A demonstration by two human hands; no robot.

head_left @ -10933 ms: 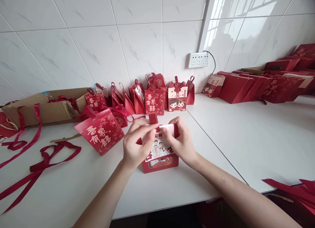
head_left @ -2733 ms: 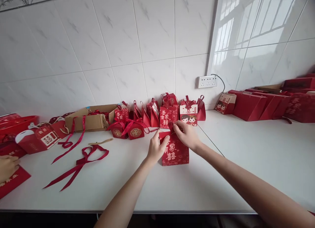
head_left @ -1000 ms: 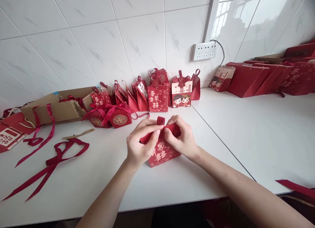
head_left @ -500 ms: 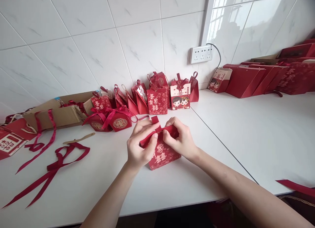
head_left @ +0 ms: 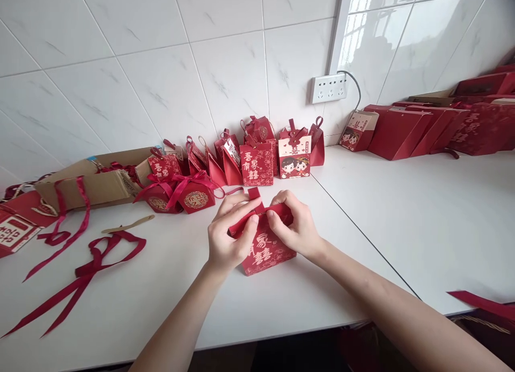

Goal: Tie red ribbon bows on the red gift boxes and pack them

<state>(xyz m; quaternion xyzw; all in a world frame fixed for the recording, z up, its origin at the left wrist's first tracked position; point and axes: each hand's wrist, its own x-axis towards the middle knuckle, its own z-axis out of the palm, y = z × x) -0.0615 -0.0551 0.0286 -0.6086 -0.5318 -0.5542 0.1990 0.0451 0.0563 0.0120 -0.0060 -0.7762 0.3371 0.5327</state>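
Note:
A red gift box (head_left: 269,251) with pale printed characters stands on the white table between my hands. My left hand (head_left: 231,230) pinches the left part of its top edge, thumb in front and fingers behind. On the right part of the same edge, my right hand (head_left: 295,227) grips with thumb and curled fingers. A red strap (head_left: 255,194) sticks up from the top, beside my left fingertips. The thumbs are close together near the middle of the top. My fingers hide part of the upper box.
Several finished-looking red gift boxes (head_left: 257,165) line the tiled wall, some with ribbon bows. Loose dark red ribbon (head_left: 92,265) and a cardboard carton (head_left: 92,192) lie at left. More red boxes (head_left: 398,131) lean at right below a power socket (head_left: 329,88).
Both hands keep their hold on the gift box and have hardly moved. The whole view has shifted very slightly.

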